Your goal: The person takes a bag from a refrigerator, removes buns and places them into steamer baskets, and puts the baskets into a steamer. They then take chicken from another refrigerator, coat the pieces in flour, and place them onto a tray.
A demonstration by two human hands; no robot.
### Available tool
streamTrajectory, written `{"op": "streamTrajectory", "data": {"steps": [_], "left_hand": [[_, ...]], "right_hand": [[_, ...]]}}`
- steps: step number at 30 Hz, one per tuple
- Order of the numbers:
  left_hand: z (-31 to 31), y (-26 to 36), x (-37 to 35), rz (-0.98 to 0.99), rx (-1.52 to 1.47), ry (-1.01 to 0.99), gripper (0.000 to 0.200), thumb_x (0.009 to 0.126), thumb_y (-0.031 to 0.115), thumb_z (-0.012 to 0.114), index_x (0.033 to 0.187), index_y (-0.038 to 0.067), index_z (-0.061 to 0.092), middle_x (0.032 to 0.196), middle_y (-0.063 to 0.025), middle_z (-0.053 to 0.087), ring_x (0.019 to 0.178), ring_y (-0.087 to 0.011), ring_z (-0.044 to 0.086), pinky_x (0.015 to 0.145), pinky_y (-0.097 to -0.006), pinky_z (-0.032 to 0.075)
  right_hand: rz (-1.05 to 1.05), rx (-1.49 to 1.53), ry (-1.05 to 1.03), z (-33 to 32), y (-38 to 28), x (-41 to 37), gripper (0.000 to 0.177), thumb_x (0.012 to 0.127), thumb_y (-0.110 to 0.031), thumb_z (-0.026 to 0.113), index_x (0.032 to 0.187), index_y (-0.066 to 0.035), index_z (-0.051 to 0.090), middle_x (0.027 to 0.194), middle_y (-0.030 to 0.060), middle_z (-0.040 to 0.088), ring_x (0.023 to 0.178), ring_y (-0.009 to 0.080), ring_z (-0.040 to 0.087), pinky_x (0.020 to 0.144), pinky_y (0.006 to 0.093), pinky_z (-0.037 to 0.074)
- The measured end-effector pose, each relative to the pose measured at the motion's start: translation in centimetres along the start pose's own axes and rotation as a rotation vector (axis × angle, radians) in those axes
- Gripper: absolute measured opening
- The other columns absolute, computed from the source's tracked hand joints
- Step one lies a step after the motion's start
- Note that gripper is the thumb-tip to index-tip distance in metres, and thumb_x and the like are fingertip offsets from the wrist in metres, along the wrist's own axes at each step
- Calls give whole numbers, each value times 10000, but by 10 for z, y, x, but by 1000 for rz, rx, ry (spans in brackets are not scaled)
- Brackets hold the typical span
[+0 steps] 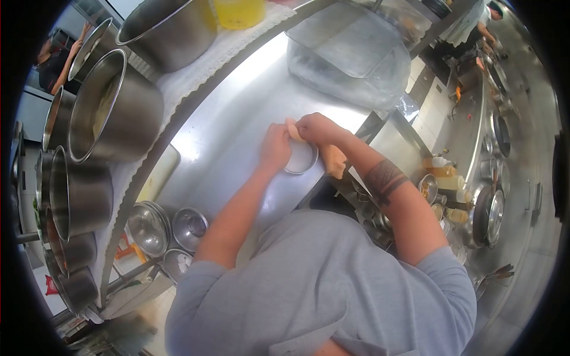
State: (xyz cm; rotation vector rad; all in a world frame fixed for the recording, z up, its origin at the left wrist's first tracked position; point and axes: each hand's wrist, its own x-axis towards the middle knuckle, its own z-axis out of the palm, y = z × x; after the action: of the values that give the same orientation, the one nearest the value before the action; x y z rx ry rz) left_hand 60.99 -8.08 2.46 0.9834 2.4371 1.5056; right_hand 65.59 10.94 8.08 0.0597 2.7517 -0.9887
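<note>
My left hand (275, 147) is closed at the left rim of a round, shallow metal bowl (301, 159) above the steel counter (228, 139). My right hand (317, 129) is closed at the bowl's far rim, pinching a peach-coloured cloth (335, 162). One part of the cloth shows between my two hands; another part hangs to the right, below my right forearm. The bowl's inside looks pale and plain. My left fingertips are partly hidden, so their exact grip is hard to see.
Large steel pots (119, 110) line a cloth-covered shelf (178, 77) on the left. Stacked metal bowls (148, 228) are below it. A big clear plastic bag (350, 53) lies at the counter's far end. Bottles (451, 182) and pans stand right; other people work farther off.
</note>
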Motion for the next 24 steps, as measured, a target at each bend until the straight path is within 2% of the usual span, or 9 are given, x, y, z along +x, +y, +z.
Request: {"op": "streamTrajectory", "data": {"steps": [3, 9, 11, 13, 15, 18, 20, 21, 24], "left_hand": [[3, -3, -2, 38, 10, 42, 66, 941, 16, 608, 1005, 28, 602, 984, -191, 595, 883, -428, 602, 770, -491, 490], [6, 2, -3, 18, 191, 7, 36, 956, 85, 604, 942, 55, 590, 960, -176, 608, 904, -422, 615, 773, -497, 501], [-5, 11, 7, 135, 170, -73, 54, 953, 100, 603, 923, 56, 592, 961, -170, 610, 915, -416, 617, 773, -502, 502], [-11, 14, 20, 271, 144, -187, 75, 950, 116, 601, 903, 58, 594, 962, -164, 611, 927, -411, 620, 773, -506, 503], [-5, 4, 39, 338, 325, -392, 85, 940, 123, 600, 888, 56, 603, 949, -155, 608, 928, -403, 621, 765, -507, 507], [0, -5, 36, 327, 296, -326, 98, 946, 143, 603, 898, 58, 608, 941, -147, 607, 929, -391, 624, 754, -503, 508], [2, -8, 28, 303, 318, -291, 100, 946, 150, 607, 900, 62, 610, 939, -142, 607, 936, -387, 625, 758, -503, 508], [3, -7, 24, 255, 337, -254, 102, 946, 156, 610, 901, 65, 613, 938, -138, 608, 943, -383, 626, 763, -503, 509], [7, 0, 16, 240, 382, -192, 88, 943, 151, 618, 906, 76, 645, 955, -133, 622, 945, -379, 624, 770, -504, 507]], "right_hand": [[55, -232, -68, 0, 2, -10, 300, 877, -268, 570, 949, -48, 762, 970, 189, 745, 915, 394, 704, 857, 458, 553], [433, -126, 16, 29, -13, -73, 317, 875, -251, 542, 893, -14, 753, 891, 228, 740, 831, 395, 732, 813, 495, 571], [403, -198, 33, 25, -20, -70, 302, 888, -243, 548, 844, -20, 748, 870, 212, 746, 819, 374, 742, 804, 502, 574], [176, -507, -21, 16, -25, -61, 250, 900, -209, 563, 819, -59, 746, 868, 178, 755, 819, 348, 750, 785, 485, 582], [205, -469, -94, 9, -33, -52, 204, 909, -156, 565, 855, -74, 744, 877, 153, 761, 829, 332, 754, 764, 464, 589], [124, -423, 120, 27, -14, -51, 267, 914, -218, 549, 810, -49, 728, 793, 169, 738, 780, 364, 738, 738, 491, 572], [476, -252, 86, 24, -51, -80, 333, 951, -248, 517, 893, -6, 738, 811, 243, 725, 773, 391, 733, 782, 488, 580], [363, -371, 259, 60, -25, -90, 365, 973, -276, 498, 942, 10, 722, 793, 257, 721, 770, 408, 733, 816, 487, 582], [471, -87, 314, 74, -30, -102, 354, 973, -272, 505, 988, 11, 717, 810, 231, 731, 790, 419, 729, 813, 504, 574]]}}
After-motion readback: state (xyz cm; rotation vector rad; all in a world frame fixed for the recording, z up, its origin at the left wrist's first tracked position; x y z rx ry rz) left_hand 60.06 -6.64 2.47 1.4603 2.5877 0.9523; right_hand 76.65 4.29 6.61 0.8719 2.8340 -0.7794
